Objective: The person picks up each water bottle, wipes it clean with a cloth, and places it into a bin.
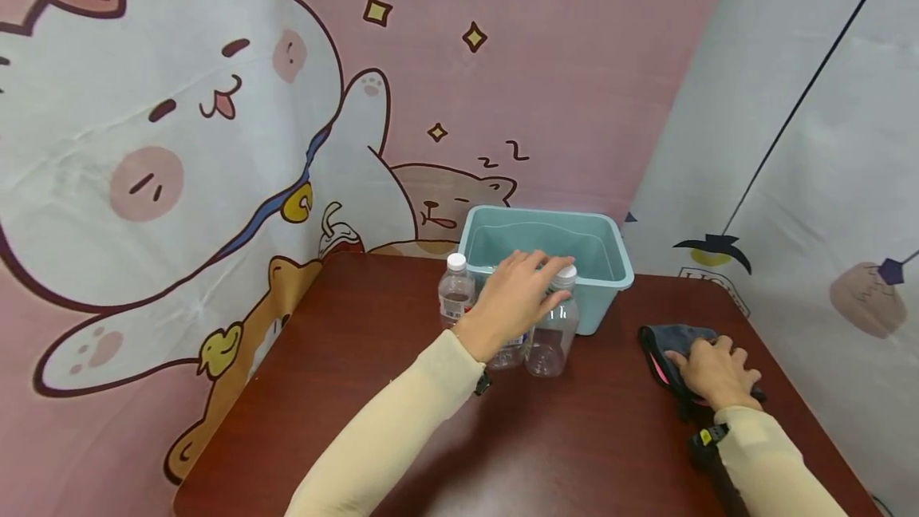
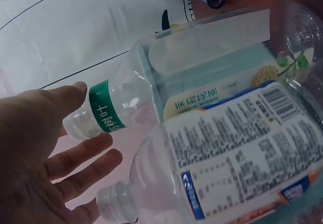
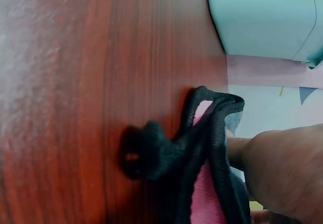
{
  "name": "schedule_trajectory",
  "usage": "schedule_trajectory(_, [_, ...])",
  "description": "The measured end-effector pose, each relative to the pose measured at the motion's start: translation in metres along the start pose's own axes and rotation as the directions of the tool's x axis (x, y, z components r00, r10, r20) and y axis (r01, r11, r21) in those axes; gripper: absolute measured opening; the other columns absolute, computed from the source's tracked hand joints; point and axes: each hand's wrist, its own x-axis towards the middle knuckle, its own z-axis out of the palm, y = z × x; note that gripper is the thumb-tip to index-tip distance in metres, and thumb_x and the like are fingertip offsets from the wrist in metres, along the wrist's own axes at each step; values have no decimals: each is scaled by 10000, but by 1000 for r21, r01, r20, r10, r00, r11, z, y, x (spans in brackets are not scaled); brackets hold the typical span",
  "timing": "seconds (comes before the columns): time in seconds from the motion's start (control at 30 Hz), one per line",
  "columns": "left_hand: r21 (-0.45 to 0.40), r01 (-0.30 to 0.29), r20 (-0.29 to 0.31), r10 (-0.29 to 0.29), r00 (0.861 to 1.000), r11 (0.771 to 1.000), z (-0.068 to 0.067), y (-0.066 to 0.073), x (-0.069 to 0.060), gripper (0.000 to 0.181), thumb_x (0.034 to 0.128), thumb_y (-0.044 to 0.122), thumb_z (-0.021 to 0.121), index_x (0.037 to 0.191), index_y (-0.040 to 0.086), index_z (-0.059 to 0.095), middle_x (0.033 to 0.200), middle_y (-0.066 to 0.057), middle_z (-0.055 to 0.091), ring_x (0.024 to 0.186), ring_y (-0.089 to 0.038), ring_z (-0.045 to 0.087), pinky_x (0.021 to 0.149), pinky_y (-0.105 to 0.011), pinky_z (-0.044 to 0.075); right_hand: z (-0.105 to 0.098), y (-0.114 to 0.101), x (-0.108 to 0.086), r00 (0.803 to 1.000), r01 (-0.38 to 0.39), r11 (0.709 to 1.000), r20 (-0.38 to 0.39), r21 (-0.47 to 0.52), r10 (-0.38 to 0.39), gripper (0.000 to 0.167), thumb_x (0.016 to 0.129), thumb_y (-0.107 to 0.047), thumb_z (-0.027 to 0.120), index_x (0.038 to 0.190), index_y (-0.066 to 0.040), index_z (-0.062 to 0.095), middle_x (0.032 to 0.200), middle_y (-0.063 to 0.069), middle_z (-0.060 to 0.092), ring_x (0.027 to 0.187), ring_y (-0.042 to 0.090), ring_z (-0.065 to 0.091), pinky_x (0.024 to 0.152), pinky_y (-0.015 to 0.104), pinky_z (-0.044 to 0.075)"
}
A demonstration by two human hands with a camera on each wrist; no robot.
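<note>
My left hand (image 1: 511, 294) reaches over a group of clear plastic bottles. In the left wrist view, its thumb and forefinger lie on either side of the white cap of a bottle with a green neck band (image 2: 106, 105). Another clear bottle with a white printed label (image 2: 237, 153) stands close against it. A smaller capped bottle (image 1: 456, 294) is left of the hand. At the right, my right hand (image 1: 718, 372) grips a folded grey cloth item (image 1: 675, 339) with black edging and a pink inside. Its fingertips are partly hidden in the right wrist view.
Right behind the bottles stands a light blue plastic bin (image 1: 592, 305), near the back edge of the dark red-brown table (image 1: 345, 341). A printed cartoon backdrop (image 1: 560, 86) hangs behind the table and along its right side.
</note>
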Motion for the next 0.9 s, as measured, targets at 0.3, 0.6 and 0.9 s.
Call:
schedule_trajectory(0.3, [-83, 30, -23, -32, 999, 996, 7, 8, 10, 477, 1139, 424, 785, 1540, 178, 708, 1307, -17, 844, 1128, -203, 820, 979, -385, 687, -1, 0, 8, 996, 0, 999, -84, 38, 3, 540, 1091, -231, 770, 1411, 184, 642, 1405, 523, 531, 1252, 786, 537, 971, 986, 434])
schedule_trajectory(0.6, [-242, 56, 0, -57, 998, 969, 6, 11, 11, 421, 1152, 309, 771, 1509, 97, 699, 1279, -75, 818, 1105, -199, 797, 910, -271, 682, 5, 6, 3, 965, 97, 986, -256, 135, -60, 455, 1071, -119, 721, 1454, 124, 689, 1400, 484, 676, 1034, 690, 707, 767, 760, 567])
schedule_trajectory(0.9, [-301, 48, 19, -44, 999, 952, 8, 10, 12, 408, 1165, 281, 745, 1520, 90, 683, 1203, -73, 818, 1003, -159, 784, 848, -223, 656, 8, -5, -13, 889, 293, 913, -431, 283, -152, 296, 1125, -59, 717, 1402, 45, 742, 1285, 415, 779, 1029, 551, 744, 818, 577, 573])
